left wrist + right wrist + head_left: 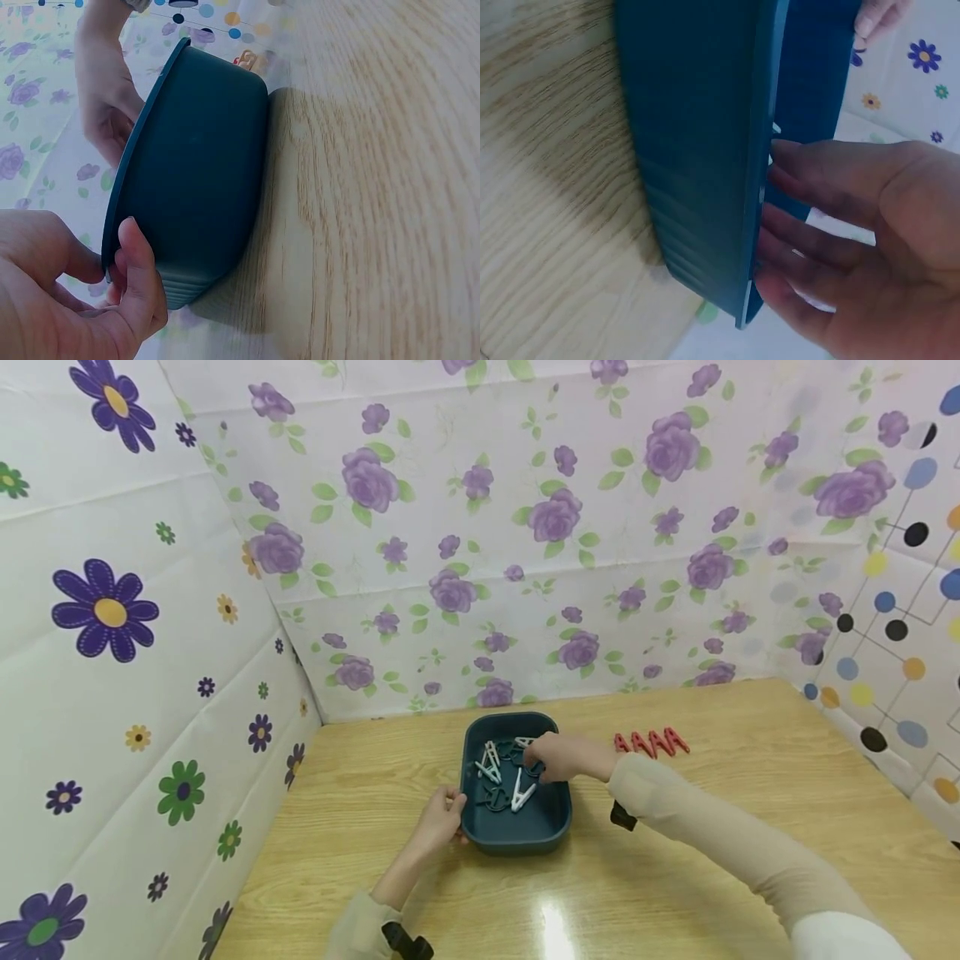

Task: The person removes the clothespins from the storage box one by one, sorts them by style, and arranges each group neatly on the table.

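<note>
A dark teal bin (558, 817) stands on the wooden table and holds several white clothespins (522, 795) and dark ones (491, 799). My left hand (452, 810) grips the bin's left rim. In the left wrist view its thumb (139, 274) lies on the outer wall of the bin (202, 172). My right hand (536, 764) reaches over the far right rim into the bin, above the pins. In the right wrist view its fingers (810, 206) are stretched out past the bin's rim (761, 150), with nothing pinched that I can see.
A row of red clothespins (651, 742) lies on the table (750, 760) to the right of the bin. Flowered sheets wall the table at the back (525, 527) and left, and a dotted sheet (900, 635) walls the right.
</note>
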Motion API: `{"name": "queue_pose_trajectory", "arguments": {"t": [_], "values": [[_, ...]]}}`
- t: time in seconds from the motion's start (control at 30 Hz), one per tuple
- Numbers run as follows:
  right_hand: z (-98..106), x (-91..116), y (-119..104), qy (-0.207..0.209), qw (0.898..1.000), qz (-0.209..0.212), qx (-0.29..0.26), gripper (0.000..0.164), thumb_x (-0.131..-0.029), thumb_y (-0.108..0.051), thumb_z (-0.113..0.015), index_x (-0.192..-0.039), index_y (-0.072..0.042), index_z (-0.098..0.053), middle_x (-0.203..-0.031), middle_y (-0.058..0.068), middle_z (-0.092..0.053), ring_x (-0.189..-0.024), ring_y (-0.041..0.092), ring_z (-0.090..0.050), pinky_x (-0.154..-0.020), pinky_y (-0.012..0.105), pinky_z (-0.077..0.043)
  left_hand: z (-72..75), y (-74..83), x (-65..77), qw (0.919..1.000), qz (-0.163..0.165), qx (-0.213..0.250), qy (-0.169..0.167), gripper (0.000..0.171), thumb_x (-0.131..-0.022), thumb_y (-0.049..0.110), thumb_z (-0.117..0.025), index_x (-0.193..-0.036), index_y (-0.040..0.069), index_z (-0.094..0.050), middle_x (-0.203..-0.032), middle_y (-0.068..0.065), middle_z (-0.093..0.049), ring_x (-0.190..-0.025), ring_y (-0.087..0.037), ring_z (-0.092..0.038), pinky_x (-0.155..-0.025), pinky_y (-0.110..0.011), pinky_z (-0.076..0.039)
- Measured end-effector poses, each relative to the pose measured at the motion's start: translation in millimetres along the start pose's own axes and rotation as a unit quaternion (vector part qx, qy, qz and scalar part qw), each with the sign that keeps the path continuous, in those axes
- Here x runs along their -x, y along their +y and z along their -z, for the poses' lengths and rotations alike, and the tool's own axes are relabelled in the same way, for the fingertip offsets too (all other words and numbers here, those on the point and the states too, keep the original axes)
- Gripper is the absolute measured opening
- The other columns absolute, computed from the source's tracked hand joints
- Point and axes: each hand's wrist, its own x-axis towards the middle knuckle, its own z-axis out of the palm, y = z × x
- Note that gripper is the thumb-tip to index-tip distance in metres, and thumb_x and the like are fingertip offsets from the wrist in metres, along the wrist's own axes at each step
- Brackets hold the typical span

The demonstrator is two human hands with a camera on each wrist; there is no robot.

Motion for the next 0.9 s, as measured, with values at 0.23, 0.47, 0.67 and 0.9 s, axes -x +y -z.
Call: {"name": "queue_pose_trajectory", "arguments": {"t": [0.23,0.47,0.67,0.9], "values": [[5,-14,-8,-0.057,0.996,0.039,0.054,0.028,-0.088,-0.003,-0.065,-0.116,-0.004,-0.066,-0.114,0.012,-0.067,-0.102,0.025,-0.063,-0.087,0.036,-0.054,-0.1,-0.4,-0.1,1.0000,0.005,-0.001,0.001,0.015,-0.105,0.015,-0.037,-0.108,0.001,-0.042,-0.077,-0.010,-0.056,-0.054,-0.012,-0.053,-0.056,-0.032,-0.055],[5,-32,-19,-0.084,0.995,0.014,0.050,0.032,-0.090,0.004,-0.055,-0.119,-0.006,-0.065,-0.118,0.011,-0.066,-0.104,0.024,-0.062,-0.088,0.035,-0.054,0.4,-3.2,-1.2,0.9999,0.007,-0.010,0.005,0.021,-0.106,0.016,-0.038,-0.113,-0.003,-0.043,-0.077,-0.012,-0.057,-0.054,-0.013,-0.053,-0.057,-0.034,-0.056],[-17,-49,-21,-0.086,0.995,-0.026,0.054,0.030,-0.088,0.001,-0.065,-0.114,-0.014,-0.068,-0.114,0.004,-0.068,-0.102,0.018,-0.063,-0.086,0.031,-0.055,-0.5,-3.5,-0.4,0.9999,0.007,-0.009,0.007,0.022,-0.106,0.017,-0.038,-0.113,-0.003,-0.044,-0.082,-0.015,-0.058,-0.052,-0.014,-0.054,-0.055,-0.034,-0.056],[-33,-57,-22,-0.088,0.989,-0.069,0.095,0.027,-0.079,-0.003,-0.078,-0.101,-0.016,-0.068,-0.101,0.000,-0.066,-0.087,0.013,-0.060,-0.076,0.028,-0.054,-0.9,-1.5,0.8,0.9999,0.009,-0.007,0.010,0.023,-0.106,0.018,-0.038,-0.113,-0.003,-0.044,-0.082,-0.013,-0.058,-0.052,-0.014,-0.054,-0.053,-0.032,-0.055]]}}
